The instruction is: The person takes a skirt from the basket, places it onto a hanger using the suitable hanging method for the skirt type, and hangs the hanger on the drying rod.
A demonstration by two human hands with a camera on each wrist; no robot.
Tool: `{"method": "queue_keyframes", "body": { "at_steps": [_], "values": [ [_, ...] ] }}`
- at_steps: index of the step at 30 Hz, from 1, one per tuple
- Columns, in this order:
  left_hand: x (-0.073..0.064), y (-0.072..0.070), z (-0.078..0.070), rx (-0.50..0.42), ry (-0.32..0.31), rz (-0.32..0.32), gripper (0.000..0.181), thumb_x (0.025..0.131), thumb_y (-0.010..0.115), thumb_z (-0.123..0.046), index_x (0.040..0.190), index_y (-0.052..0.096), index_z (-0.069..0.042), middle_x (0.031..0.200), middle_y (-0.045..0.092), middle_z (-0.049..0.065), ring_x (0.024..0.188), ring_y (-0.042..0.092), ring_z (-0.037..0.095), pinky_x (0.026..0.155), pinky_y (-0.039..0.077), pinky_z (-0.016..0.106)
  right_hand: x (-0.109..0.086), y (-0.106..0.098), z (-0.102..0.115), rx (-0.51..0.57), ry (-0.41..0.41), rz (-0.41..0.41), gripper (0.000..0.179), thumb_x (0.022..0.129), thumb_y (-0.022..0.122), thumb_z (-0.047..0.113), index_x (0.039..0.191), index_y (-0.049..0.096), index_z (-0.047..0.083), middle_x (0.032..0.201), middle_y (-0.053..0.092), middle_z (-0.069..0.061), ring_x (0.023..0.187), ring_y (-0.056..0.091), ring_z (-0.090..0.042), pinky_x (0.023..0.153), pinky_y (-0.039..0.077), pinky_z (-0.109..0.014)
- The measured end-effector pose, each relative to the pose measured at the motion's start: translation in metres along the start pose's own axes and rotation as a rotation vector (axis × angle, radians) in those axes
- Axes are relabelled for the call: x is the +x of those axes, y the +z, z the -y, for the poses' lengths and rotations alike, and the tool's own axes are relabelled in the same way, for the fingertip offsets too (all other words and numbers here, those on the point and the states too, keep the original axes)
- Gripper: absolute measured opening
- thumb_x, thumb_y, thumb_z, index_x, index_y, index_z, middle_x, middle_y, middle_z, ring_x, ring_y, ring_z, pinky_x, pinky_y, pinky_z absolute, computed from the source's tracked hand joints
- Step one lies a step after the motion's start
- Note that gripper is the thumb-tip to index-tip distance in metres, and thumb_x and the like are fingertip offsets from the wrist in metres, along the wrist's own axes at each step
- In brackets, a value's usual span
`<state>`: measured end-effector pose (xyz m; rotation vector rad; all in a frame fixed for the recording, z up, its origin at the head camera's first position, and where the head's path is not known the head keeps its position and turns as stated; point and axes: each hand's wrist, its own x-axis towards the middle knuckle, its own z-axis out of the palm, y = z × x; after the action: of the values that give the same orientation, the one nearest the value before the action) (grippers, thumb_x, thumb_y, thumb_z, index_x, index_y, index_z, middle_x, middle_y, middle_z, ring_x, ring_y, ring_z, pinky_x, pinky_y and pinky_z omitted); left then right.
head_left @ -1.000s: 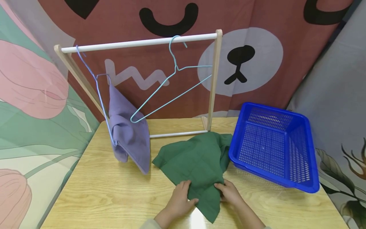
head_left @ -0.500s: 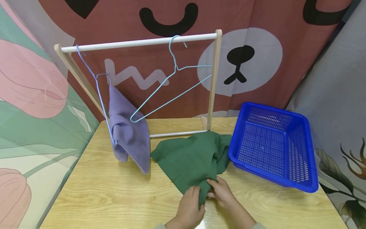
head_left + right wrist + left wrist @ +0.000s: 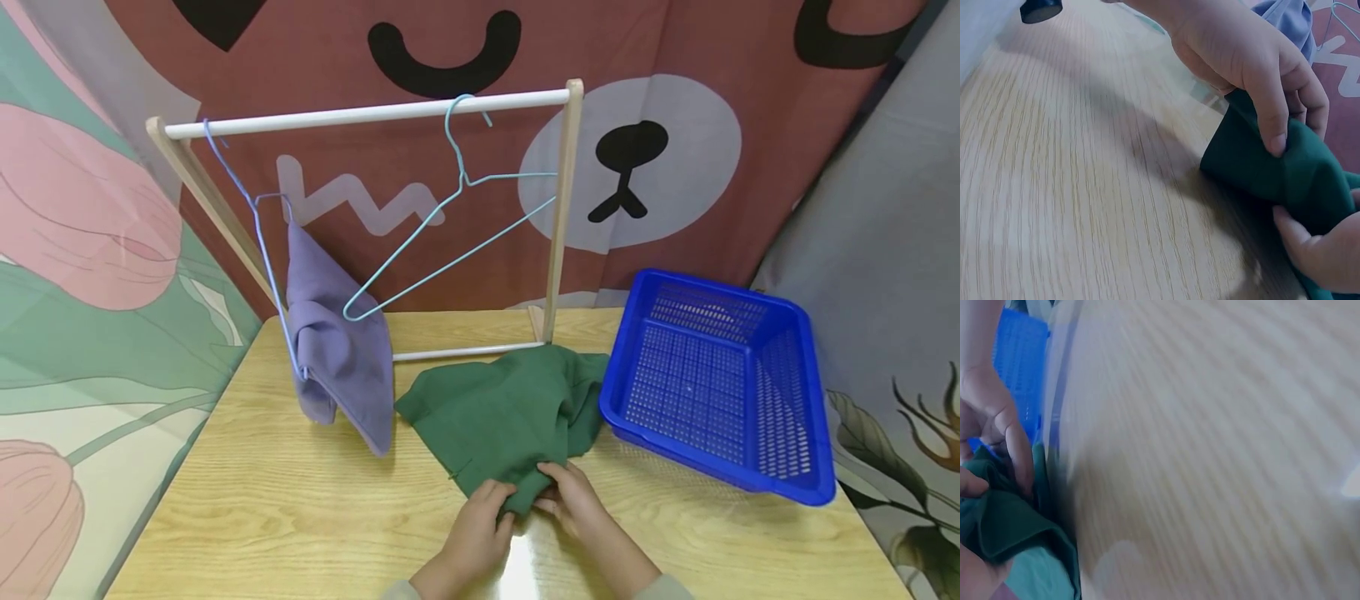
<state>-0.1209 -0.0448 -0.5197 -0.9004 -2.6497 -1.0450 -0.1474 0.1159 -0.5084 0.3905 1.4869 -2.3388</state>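
A green cloth (image 3: 495,417) lies spread and wrinkled on the table. At its near end the left hand (image 3: 480,529) grips the edge, thumb on the near side and fingers over the fabric. Opposite it, the right hand (image 3: 576,504) pinches the same gathered end, some fingers tucked beneath. From the right wrist view, the cloth (image 3: 1266,159) is bunched into a raised fold between both hands. A light blue hanger (image 3: 462,175) hangs bare on the rack behind. Further left, a purple cloth (image 3: 337,325) hangs on a lilac hanger (image 3: 265,250).
The rack's white top bar (image 3: 367,113) spans two wooden side posts, one (image 3: 564,217) rising just beyond the green cloth. A blue perforated basket (image 3: 690,454) stands at the right, its corner against the cloth. Patterned fabric backdrops border the wooden table (image 3: 285,517).
The cloth's near corner, first pointing out toward the person, is now folded in between the hands. Both hands have closed in on each other, the right one shifting left.
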Motion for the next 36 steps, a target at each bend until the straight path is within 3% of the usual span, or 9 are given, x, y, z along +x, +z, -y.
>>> {"method": "queue_keyframes", "body": {
  "at_steps": [5, 11, 14, 18, 21, 23, 26, 30, 36],
  "values": [
    [0.002, -0.011, 0.000, -0.075, 0.006, 0.016, 0.023, 0.081, 0.055, 0.000, 0.103, 0.051, 0.000, 0.094, 0.049, 0.003, 0.087, 0.050, 0.013, 0.074, 0.045, 0.024, 0.007, -0.001, 0.001, 0.243, 0.039, 0.151, 0.055, 0.089, 0.035, 0.015, 0.129, 0.004, -0.008, 0.131, 0.015, -0.023, 0.121, 0.018, -0.037, 0.097, 0.020, -0.050],
    [0.006, -0.026, 0.000, -0.120, -0.027, -0.028, 0.021, 0.080, 0.056, 0.000, 0.101, 0.052, -0.003, 0.094, 0.050, 0.001, 0.088, 0.050, 0.013, 0.074, 0.044, 0.025, 0.009, -0.001, 0.005, 0.409, -0.006, 0.155, 0.036, 0.089, 0.033, 0.013, 0.119, 0.019, -0.002, 0.113, 0.039, -0.013, 0.106, 0.041, -0.030, 0.096, 0.023, -0.049],
    [0.007, -0.035, 0.000, -0.141, -0.030, -0.043, 0.020, 0.081, 0.055, 0.000, 0.100, 0.053, -0.003, 0.093, 0.050, 0.000, 0.087, 0.050, 0.013, 0.073, 0.044, 0.025, 0.009, 0.000, 0.009, 0.454, -0.031, 0.188, 0.027, 0.091, 0.030, 0.016, 0.114, 0.026, 0.002, 0.112, 0.041, -0.014, 0.107, 0.040, -0.032, 0.096, 0.023, -0.051],
    [0.008, -0.043, 0.000, -0.174, -0.017, -0.063, 0.020, 0.080, 0.055, 0.002, 0.100, 0.054, -0.004, 0.092, 0.050, 0.000, 0.085, 0.050, 0.012, 0.071, 0.045, 0.024, 0.011, 0.002, 0.013, 0.582, -0.017, 0.326, 0.020, 0.094, 0.028, 0.031, 0.102, 0.039, 0.016, 0.132, 0.013, -0.025, 0.121, 0.011, -0.044, 0.097, 0.012, -0.056],
    [0.008, -0.046, 0.001, -0.186, 0.002, -0.105, 0.021, 0.079, 0.057, 0.003, 0.098, 0.055, -0.004, 0.091, 0.051, -0.001, 0.084, 0.050, 0.011, 0.070, 0.045, 0.024, 0.014, 0.004, 0.013, 0.659, 0.031, 0.420, 0.027, 0.094, 0.022, 0.039, 0.110, 0.032, 0.021, 0.135, -0.012, -0.027, 0.121, -0.009, -0.045, 0.096, 0.004, -0.057],
    [0.009, -0.048, 0.003, -0.189, 0.020, -0.137, 0.022, 0.077, 0.057, 0.005, 0.097, 0.055, -0.004, 0.091, 0.051, -0.002, 0.083, 0.051, 0.011, 0.070, 0.045, 0.024, 0.015, 0.007, 0.012, 0.702, 0.064, 0.421, 0.036, 0.094, 0.019, 0.039, 0.124, 0.019, 0.020, 0.135, -0.017, -0.024, 0.122, -0.011, -0.042, 0.098, 0.003, -0.054],
    [0.010, -0.051, 0.004, -0.194, 0.047, -0.184, 0.025, 0.074, 0.059, 0.009, 0.095, 0.056, -0.004, 0.091, 0.052, -0.002, 0.084, 0.051, 0.012, 0.071, 0.045, 0.025, 0.019, 0.012, 0.013, 0.737, 0.072, 0.334, 0.047, 0.094, 0.023, 0.036, 0.129, 0.001, 0.015, 0.137, -0.009, -0.020, 0.126, -0.004, -0.034, 0.100, 0.011, -0.048],
    [0.010, -0.055, 0.006, -0.187, 0.072, -0.223, 0.029, 0.070, 0.061, 0.012, 0.094, 0.057, -0.004, 0.091, 0.052, -0.002, 0.084, 0.052, 0.013, 0.071, 0.046, 0.026, 0.023, 0.018, 0.017, 0.714, 0.056, 0.217, 0.043, 0.092, 0.034, 0.035, 0.123, 0.015, 0.012, 0.132, 0.011, -0.008, 0.124, 0.014, -0.024, 0.099, 0.022, -0.039],
    [0.009, -0.061, 0.007, -0.171, 0.072, -0.251, 0.032, 0.069, 0.062, 0.014, 0.093, 0.057, -0.006, 0.091, 0.053, -0.004, 0.084, 0.052, 0.012, 0.071, 0.046, 0.024, 0.017, 0.024, 0.026, 0.690, 0.077, 0.190, 0.031, 0.092, 0.037, 0.024, 0.119, 0.028, 0.013, 0.116, 0.041, 0.000, 0.103, 0.044, -0.014, 0.091, 0.034, -0.030]
  ]
}}
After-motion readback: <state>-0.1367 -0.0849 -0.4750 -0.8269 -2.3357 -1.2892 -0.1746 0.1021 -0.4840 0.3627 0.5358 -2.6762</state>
